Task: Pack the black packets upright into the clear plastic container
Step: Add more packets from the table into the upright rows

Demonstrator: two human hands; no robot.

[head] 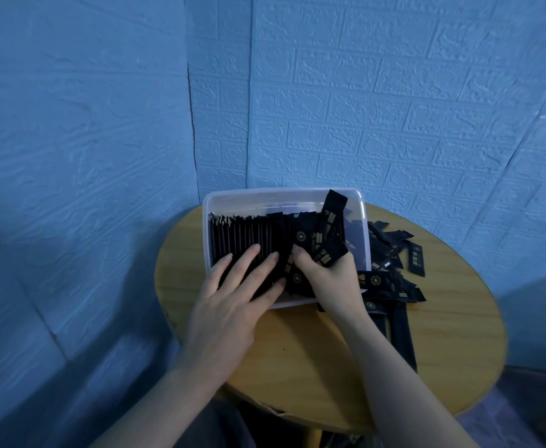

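Observation:
A clear plastic container (233,197) stands on a round wooden table (313,350). A dense row of black packets (245,236) stands upright in its left half. My left hand (233,299) lies flat with straight fingers pressed on top of that row. My right hand (330,279) reaches into the container's right half and grips a few black packets (328,234), which stick up at a tilt above the rim. More loose packets (391,253) lie in a pile on the table to the right of the container.
Several long black packets (398,331) lie flat near the table's right front, beside my right forearm. Blue textured walls close in behind and to the left of the table. The table's front edge is near my body.

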